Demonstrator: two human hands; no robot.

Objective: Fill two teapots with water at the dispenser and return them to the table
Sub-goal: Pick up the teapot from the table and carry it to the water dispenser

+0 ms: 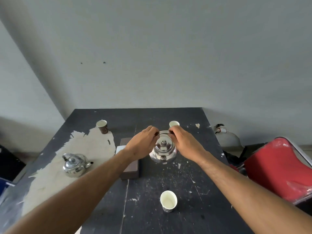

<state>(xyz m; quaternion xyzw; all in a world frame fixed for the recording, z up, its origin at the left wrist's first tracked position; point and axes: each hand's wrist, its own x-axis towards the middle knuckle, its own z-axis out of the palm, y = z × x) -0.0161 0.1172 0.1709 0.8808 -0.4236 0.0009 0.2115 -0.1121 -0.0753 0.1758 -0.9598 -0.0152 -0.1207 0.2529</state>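
A shiny steel teapot [163,152] with its lid on stands in the middle of the dark table [168,217], spout toward me. Its hoop handle is up behind the lid. My left hand [143,144] grips the left end of that handle and my right hand [185,141] grips the right end. A second steel teapot [75,164], lid on and spout pointing right, stands on the worn pale patch at the table's left, away from both hands.
Paper cups stand at the back left [102,126], back right [173,124] and front centre [168,200]. A dark box [130,169] with a white item lies under my left wrist. A red chair [283,169] is at the right; a wall is behind the table.
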